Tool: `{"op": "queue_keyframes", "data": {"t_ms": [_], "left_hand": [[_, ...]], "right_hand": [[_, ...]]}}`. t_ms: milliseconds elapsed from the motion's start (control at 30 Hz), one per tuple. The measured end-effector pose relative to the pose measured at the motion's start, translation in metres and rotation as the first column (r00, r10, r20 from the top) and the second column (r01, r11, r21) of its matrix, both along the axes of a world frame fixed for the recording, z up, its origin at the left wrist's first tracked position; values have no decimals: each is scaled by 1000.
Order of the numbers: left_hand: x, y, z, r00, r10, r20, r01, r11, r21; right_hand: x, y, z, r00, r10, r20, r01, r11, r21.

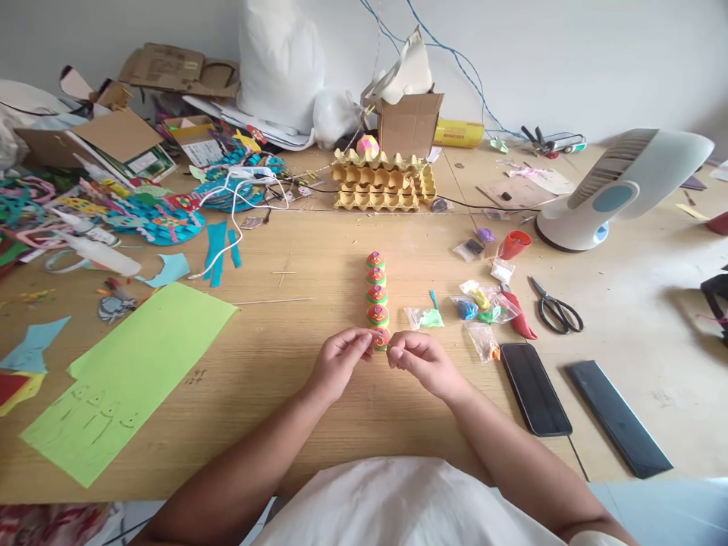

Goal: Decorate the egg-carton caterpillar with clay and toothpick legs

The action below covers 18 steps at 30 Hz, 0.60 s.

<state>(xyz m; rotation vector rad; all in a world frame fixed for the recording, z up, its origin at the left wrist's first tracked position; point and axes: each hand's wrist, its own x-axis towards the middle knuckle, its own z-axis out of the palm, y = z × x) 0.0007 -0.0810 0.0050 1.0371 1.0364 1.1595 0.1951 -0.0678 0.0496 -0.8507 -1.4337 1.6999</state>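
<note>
A straight row of several small round craft pieces, red on top with green bands and purple and yellow spots, runs away from me; the farthest piece point(374, 260) and a middle piece point(376, 294) show fully. At the near end, my left hand point(343, 359) and my right hand point(424, 362) flank the nearest piece point(381, 338). The left fingers are pinched together at its left edge, partly covering it. On its other side the right thumb and fingertips are also pinched, slightly apart from the left ones. Whatever either pinch holds is too small to make out.
To the right lie bags of coloured clay point(481, 303), scissors point(554, 307), a phone point(535, 388) and a dark flat slab point(619, 417). Green paper point(142, 371) lies left. Egg cartons point(378, 182) and a white fan point(622, 186) stand behind.
</note>
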Motion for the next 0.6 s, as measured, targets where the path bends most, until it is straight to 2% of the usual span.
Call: {"op": "queue_keyframes", "data": {"t_ms": [100,200,267,367,500,600], "left_hand": [[-1,-1,2,1000,-7,11,6,1000,29],[0,-3,5,1000,-21,7,20,996,90],[0,-5,7,1000,-18,-23,21,989,145],[2,-7,11,996,7,-94,14,975,222],[1,-9,15,973,44,-228,42,931,362],[-1,-11,17,942,61,-329,105,880,464]], "right_hand": [[-2,-7,13,1000,-23,8,24,993,-119],[-4,-13,17,993,-62,-96,41,976,-214],[-6,-14,10,973,-109,-202,59,970,-236],[-6,-12,-6,939,-139,-316,81,978,-190],[-1,-9,-21,956,-67,-286,36,993,-111],[1,-10,-23,946,-91,-310,55,991,-123]]}}
